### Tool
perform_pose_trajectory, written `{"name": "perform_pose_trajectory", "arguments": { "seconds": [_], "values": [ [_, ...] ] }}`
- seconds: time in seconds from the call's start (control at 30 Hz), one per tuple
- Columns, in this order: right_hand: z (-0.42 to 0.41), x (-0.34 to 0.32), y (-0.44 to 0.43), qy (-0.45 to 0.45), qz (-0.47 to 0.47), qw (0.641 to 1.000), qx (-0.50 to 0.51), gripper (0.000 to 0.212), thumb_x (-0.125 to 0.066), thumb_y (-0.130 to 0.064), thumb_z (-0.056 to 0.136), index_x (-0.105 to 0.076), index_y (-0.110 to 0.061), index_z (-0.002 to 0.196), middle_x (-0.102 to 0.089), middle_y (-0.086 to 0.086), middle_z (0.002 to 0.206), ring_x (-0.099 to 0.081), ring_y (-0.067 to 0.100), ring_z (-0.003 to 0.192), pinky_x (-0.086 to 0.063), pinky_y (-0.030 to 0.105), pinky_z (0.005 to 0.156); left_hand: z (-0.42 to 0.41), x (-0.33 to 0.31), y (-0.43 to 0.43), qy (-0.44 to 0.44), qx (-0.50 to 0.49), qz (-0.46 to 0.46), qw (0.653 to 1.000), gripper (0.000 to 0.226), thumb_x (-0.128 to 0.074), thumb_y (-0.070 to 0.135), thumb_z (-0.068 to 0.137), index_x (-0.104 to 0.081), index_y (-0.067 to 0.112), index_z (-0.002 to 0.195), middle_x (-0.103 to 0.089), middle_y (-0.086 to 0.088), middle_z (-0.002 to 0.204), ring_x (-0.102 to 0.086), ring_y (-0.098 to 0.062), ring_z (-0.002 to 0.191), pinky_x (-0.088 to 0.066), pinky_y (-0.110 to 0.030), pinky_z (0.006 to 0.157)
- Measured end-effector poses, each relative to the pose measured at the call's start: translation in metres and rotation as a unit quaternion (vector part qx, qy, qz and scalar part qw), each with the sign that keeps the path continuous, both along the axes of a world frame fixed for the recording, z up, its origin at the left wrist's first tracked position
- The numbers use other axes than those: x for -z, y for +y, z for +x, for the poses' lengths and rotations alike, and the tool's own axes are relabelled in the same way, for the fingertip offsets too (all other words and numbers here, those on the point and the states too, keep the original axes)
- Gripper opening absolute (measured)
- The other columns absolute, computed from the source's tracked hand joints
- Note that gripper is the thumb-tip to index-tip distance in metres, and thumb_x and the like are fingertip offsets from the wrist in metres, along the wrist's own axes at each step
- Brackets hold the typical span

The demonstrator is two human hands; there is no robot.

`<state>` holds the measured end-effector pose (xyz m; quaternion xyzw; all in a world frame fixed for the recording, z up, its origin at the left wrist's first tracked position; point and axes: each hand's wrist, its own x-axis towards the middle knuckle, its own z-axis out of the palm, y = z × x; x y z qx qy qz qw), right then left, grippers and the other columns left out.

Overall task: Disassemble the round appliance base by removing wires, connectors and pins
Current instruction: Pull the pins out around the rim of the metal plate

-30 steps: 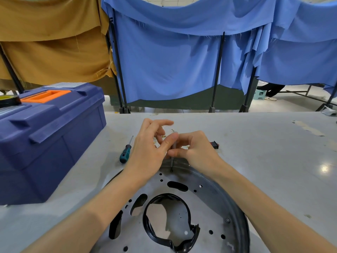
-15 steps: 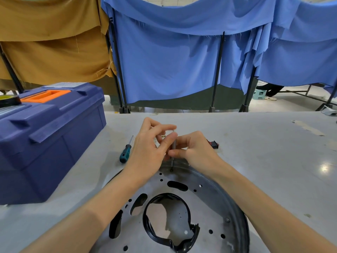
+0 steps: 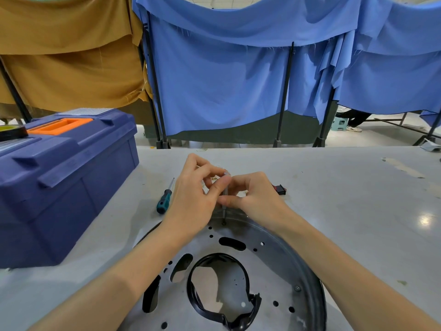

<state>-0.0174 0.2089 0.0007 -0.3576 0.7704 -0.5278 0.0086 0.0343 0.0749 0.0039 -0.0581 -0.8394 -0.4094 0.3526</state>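
Observation:
The round grey metal base [image 3: 274, 259] lies flat at the near table edge, with several holes and a black plastic ring [image 3: 198, 271] around its central opening. A thin grey screwdriver [image 3: 224, 211] stands upright with its tip on a fastener at the base's far rim. My right hand [image 3: 257, 197] pinches its shaft. My left hand [image 3: 191, 201] holds its top between thumb and fingers. The tool's upper end is mostly hidden by my fingers. One screw [image 3: 297, 287] sits in the base at the right.
A teal-handled screwdriver [image 3: 164, 201] lies on the table left of my hands. A small black and red connector [image 3: 279, 188] rests just beyond my right hand. A blue toolbox [image 3: 59, 177] with a tape roll [image 3: 12, 131] on it fills the left side.
My left fingers have curled in and shifted slightly around the top of the thin screwdriver. Both hands and the base stay in the same place.

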Motion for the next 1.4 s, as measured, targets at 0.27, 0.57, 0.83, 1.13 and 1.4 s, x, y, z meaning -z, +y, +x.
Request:
{"name": "perform_pose_trajectory", "arguments": {
  "seconds": [0.27,0.57,0.83,1.13,1.4],
  "values": [
    [0.0,-0.001,0.001,-0.021,0.009,1.0,0.004,0.017,-0.066,0.001,0.085,-0.075,-0.011,0.078,-0.076,0.005,0.077,-0.071,0.012,0.08,-0.054,0.021,0.085,-0.001,0.001,-0.001,0.0,0.011,0.015,1.0,0.019,-0.064,0.028,0.088,-0.068,0.015,0.102,-0.045,0.003,0.096,-0.05,-0.007,0.081,-0.05,-0.014,0.063],
    [-0.001,0.002,-0.001,0.011,-0.002,1.0,0.014,0.008,-0.076,-0.011,0.081,-0.077,-0.018,0.084,-0.075,-0.001,0.076,-0.068,0.015,0.077,-0.051,0.016,0.077,-0.001,0.001,-0.001,0.014,-0.021,0.002,1.0,0.014,-0.071,0.027,0.082,-0.06,0.018,0.083,-0.043,0.011,0.09,-0.047,-0.002,0.078,-0.044,-0.01,0.064],
    [0.0,0.0,-0.001,-0.015,0.008,0.999,0.031,0.013,-0.068,-0.007,0.086,-0.075,-0.013,0.077,-0.075,-0.003,0.073,-0.069,0.008,0.077,-0.046,0.006,0.072,0.0,0.0,-0.001,0.035,-0.022,0.014,0.999,0.008,-0.066,0.025,0.087,-0.06,0.018,0.087,-0.048,0.003,0.092,-0.047,-0.006,0.08,-0.048,-0.018,0.066],
    [-0.001,-0.004,-0.001,-0.001,-0.102,0.985,0.137,0.008,-0.06,-0.011,0.094,-0.064,-0.015,0.088,-0.068,-0.002,0.069,-0.062,0.005,0.068,-0.05,0.024,0.072,-0.006,0.01,-0.01,-0.042,-0.026,-0.065,0.997,0.021,-0.066,0.007,0.085,-0.054,0.025,0.082,-0.054,0.009,0.08,-0.052,-0.005,0.071,-0.042,-0.012,0.064],
    [-0.005,-0.001,0.0,0.024,-0.063,0.983,0.172,0.014,-0.051,0.0,0.094,-0.056,-0.013,0.096,-0.061,-0.002,0.074,-0.053,-0.001,0.063,-0.039,0.01,0.06,-0.002,0.009,-0.014,-0.116,0.014,-0.303,0.946,0.012,-0.065,0.009,0.081,-0.071,0.019,0.081,-0.048,0.015,0.083,-0.053,-0.015,0.076,-0.049,-0.041,0.069]
  ]
}}
